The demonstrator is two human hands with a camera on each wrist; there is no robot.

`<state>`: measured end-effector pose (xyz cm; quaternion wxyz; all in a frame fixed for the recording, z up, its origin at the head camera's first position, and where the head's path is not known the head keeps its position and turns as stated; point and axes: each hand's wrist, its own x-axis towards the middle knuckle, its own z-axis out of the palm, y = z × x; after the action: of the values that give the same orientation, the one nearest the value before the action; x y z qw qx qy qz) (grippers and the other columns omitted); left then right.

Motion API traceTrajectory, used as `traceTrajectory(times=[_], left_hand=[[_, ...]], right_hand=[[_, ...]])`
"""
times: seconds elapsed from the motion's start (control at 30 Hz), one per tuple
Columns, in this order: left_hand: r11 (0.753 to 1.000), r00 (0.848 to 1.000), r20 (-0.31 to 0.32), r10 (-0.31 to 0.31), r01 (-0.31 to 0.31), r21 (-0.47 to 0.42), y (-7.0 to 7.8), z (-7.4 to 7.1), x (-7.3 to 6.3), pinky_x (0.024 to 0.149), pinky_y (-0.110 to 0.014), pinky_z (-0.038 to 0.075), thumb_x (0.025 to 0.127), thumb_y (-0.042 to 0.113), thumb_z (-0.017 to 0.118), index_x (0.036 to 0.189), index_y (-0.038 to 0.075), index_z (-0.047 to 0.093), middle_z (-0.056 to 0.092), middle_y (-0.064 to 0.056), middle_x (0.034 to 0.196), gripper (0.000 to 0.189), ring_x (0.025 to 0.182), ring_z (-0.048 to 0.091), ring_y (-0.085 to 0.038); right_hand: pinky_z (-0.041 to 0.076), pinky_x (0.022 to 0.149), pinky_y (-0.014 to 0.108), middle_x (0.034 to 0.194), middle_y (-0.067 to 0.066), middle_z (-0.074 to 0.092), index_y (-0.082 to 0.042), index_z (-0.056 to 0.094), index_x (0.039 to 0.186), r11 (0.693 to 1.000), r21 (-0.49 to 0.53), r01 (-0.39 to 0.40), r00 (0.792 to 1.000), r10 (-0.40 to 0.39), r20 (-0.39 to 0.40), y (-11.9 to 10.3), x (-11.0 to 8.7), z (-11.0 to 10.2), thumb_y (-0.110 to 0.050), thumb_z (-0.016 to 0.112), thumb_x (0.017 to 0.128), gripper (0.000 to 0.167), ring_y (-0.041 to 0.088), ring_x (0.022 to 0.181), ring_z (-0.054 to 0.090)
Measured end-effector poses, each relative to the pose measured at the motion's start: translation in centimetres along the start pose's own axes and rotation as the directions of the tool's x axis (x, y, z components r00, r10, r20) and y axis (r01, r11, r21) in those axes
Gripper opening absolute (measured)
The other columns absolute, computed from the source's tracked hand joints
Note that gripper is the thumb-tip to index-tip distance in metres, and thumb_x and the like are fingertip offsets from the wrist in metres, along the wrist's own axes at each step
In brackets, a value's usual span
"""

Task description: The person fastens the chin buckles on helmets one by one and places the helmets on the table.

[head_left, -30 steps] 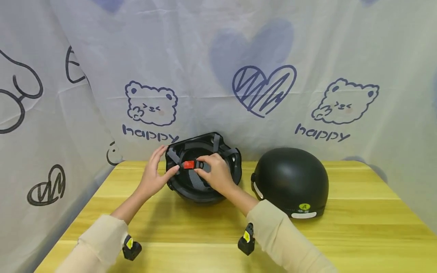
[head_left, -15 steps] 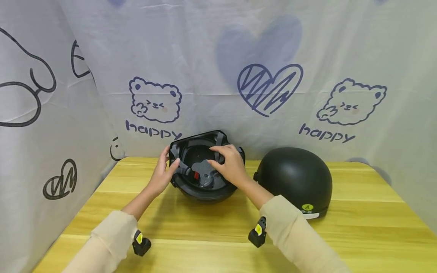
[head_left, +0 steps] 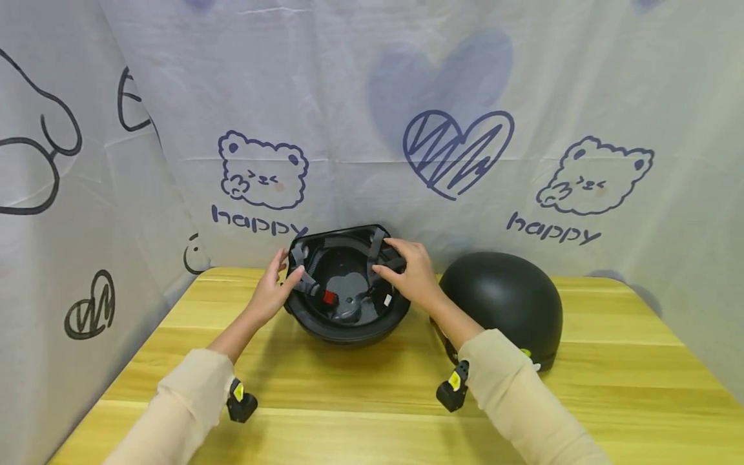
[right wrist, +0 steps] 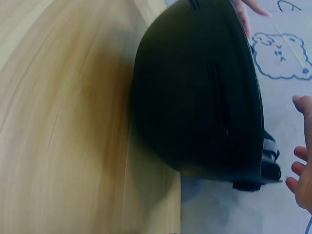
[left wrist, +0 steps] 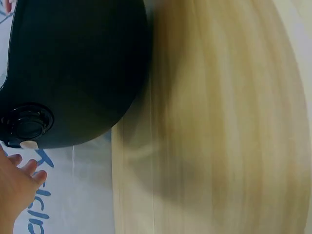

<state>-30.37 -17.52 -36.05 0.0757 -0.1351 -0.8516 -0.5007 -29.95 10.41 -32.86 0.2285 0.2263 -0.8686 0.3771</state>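
An upturned black helmet (head_left: pixel 349 332) lies with its opening facing up and toward me. Inside it, grey straps (head_left: pixel 375 252) run down from both sides, and a red buckle (head_left: pixel 329 297) hangs near the middle. At the helmet's left rim is my left hand (head_left: pixel 269 290), thumb over the edge and fingers outside; the left wrist view shows those fingers (left wrist: pixel 30 168) spread beside the shell. My right hand (head_left: pixel 415 274) is by the right rim and strap, thumb and forefinger apart. In the right wrist view its fingers (right wrist: pixel 298 168) are clear of the shell.
A second black helmet (head_left: pixel 500 303) stands dome up on the right, partly behind my right forearm. The wooden table (head_left: pixel 349 400) ends at a white printed curtain (head_left: pixel 349 129) behind the helmets. Each wrist carries a small black camera (head_left: pixel 453 386).
A second ago both hands held the red buckle over the helmet's opening. It has since dropped inside, and my right hand has moved right to the rim. My left hand has stayed by the left rim.
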Motion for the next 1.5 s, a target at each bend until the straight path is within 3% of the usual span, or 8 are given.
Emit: traceTrajectory(times=[0.2,0.37,0.63,0.87,1.07,1.37,1.5], left_hand=[[0.994,0.999,-0.004,0.043,-0.043,-0.098,-0.1,-0.4,0.7,0.114,-0.053,0.016,0.1,0.035,0.032,0.15,0.006,0.005,0.015,-0.024,0.153,0.064,0.139,0.02,-0.04],[0.993,1.0,0.027,0.011,-0.008,-0.118,0.3,-0.6,0.9,0.114,-0.053,0.015,0.099,0.036,0.029,0.15,0.005,0.005,0.014,-0.024,0.153,0.063,0.141,0.016,-0.039],[0.995,0.998,0.054,-0.032,0.038,-0.095,0.8,-0.5,2.0,0.115,-0.052,0.012,0.1,0.038,0.025,0.15,0.007,0.004,0.013,-0.023,0.154,0.062,0.142,0.014,-0.036],[0.995,0.998,0.047,-0.049,0.053,-0.089,1.1,-0.3,2.6,0.116,-0.049,0.014,0.1,0.031,0.027,0.15,0.006,0.006,0.016,-0.023,0.153,0.06,0.141,0.017,-0.036],[0.996,0.999,0.006,-0.05,0.05,-0.076,0.8,-0.2,2.9,0.113,-0.051,0.02,0.1,0.032,0.03,0.149,0.007,0.013,0.024,-0.025,0.149,0.058,0.138,0.025,-0.038],[0.998,0.999,0.014,-0.043,0.044,-0.035,0.7,0.0,3.0,0.116,-0.048,0.013,0.1,0.036,0.028,0.148,0.004,0.021,0.016,-0.017,0.154,0.058,0.143,0.014,-0.034],[0.996,0.997,0.022,-0.074,0.075,-0.041,0.9,0.0,2.9,0.116,-0.047,0.012,0.1,0.036,0.027,0.148,0.002,0.018,0.014,-0.018,0.155,0.06,0.143,0.012,-0.034]], right_hand=[[0.028,0.106,0.057,0.14,0.019,0.044,-0.003,0.045,0.136,0.995,0.054,-0.078,0.995,0.075,0.063,1.1,-0.1,-0.4,-0.024,0.07,0.082,0.063,0.039,0.129,0.035],[0.024,0.107,0.06,0.146,0.018,0.036,-0.006,0.037,0.142,0.99,0.077,-0.118,0.986,0.108,0.124,2.0,-0.1,-0.3,-0.025,0.069,0.082,0.071,0.039,0.134,0.027],[0.022,0.109,0.059,0.154,0.012,0.021,-0.017,0.02,0.149,0.953,0.134,-0.273,0.938,0.233,0.255,3.0,0.4,-0.2,-0.037,0.066,0.083,0.083,0.036,0.14,0.02],[0.023,0.111,0.054,0.155,0.014,0.017,-0.02,0.008,0.151,0.917,0.208,-0.34,0.907,0.262,0.33,3.8,1.1,-0.3,-0.044,0.062,0.084,0.09,0.036,0.14,0.021],[0.023,0.112,0.054,0.157,0.007,0.009,-0.025,0.005,0.151,0.915,0.164,-0.369,0.876,0.283,0.391,4.0,1.0,-0.3,-0.048,0.062,0.083,0.091,0.033,0.142,0.019],[0.021,0.112,0.055,0.157,0.008,0.008,-0.024,0.006,0.151,0.912,0.173,-0.373,0.877,0.286,0.386,3.8,0.9,0.1,-0.043,0.065,0.081,0.093,0.033,0.142,0.016],[0.022,0.111,0.055,0.157,0.008,0.007,-0.026,0.005,0.151,0.908,0.188,-0.374,0.88,0.284,0.38,3.6,0.7,0.1,-0.042,0.067,0.081,0.095,0.033,0.143,0.016]])
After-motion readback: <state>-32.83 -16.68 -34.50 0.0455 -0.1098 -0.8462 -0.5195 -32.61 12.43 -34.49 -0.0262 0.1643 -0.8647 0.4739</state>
